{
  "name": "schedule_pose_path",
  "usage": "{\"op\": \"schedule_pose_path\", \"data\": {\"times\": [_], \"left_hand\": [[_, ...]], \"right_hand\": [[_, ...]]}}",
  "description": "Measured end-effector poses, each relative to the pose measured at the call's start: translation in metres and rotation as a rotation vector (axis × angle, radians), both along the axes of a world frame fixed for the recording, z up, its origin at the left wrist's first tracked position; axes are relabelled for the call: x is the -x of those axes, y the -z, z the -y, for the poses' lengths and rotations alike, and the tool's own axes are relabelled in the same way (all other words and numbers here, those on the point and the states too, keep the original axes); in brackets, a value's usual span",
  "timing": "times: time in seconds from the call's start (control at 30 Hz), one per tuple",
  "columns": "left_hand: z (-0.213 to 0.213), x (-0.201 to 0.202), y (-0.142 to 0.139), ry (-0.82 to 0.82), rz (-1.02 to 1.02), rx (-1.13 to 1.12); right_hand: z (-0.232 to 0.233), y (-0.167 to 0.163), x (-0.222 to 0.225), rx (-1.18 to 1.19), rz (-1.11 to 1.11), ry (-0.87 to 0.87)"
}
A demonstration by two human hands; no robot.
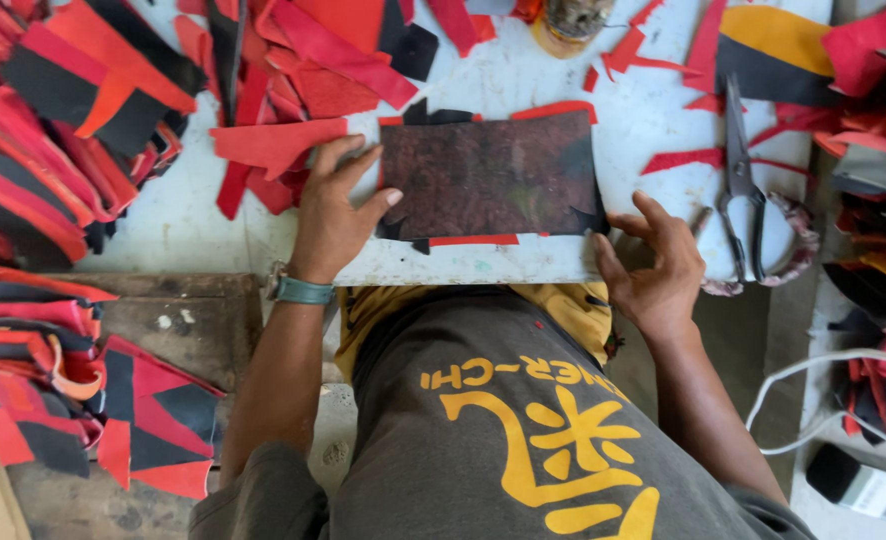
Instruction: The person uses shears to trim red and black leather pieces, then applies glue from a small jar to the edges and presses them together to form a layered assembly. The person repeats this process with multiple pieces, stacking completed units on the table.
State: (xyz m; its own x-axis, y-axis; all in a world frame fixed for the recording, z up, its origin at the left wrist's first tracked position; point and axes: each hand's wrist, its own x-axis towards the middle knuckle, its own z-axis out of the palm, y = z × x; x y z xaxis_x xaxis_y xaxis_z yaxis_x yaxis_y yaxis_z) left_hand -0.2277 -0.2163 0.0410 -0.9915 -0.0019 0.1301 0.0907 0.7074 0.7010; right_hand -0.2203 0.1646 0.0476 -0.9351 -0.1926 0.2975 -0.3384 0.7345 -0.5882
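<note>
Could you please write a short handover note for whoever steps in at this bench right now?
Left hand: flat, fingers spread, pressing the left edge of the dark rectangular plate; holds nothing.
Right hand: open at the plate's lower right corner, fingertips touching its edge.
The plate lies on the white table, over red and black fabric pieces that poke out round its edges.
Scissors lie unused to the right.
Stacks of red and black pieces sit at left.
Nothing is being cut yet.

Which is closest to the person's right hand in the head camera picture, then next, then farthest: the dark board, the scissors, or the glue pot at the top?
From the right hand:
1. Dark board, touching its fingers, just left.
2. Scissors, a little to the right, on the white table.
3. Glue pot, far up at the top edge.
</note>
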Motion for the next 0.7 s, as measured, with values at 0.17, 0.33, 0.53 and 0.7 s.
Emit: {"op": "schedule_pose_path", "data": {"times": [0.17, 0.33, 0.53, 0.7], "left_hand": [[0.001, 0.003, -0.007, 0.007, -0.01, 0.013], [0.002, 0.003, -0.02, 0.036, 0.052, -0.005], [-0.002, 0.009, -0.03, 0.245, 0.005, 0.243], [-0.011, 0.008, -0.027, 0.307, 0.021, 0.351]], "right_hand": [[0.005, -0.007, 0.0, 0.086, 0.065, 0.012], [0.014, -0.02, 0.014, 0.177, 0.08, -0.021], [0.042, -0.032, 0.045, -0.136, 0.198, -0.148], [0.052, -0.047, 0.046, -0.159, 0.215, -0.152]]}}
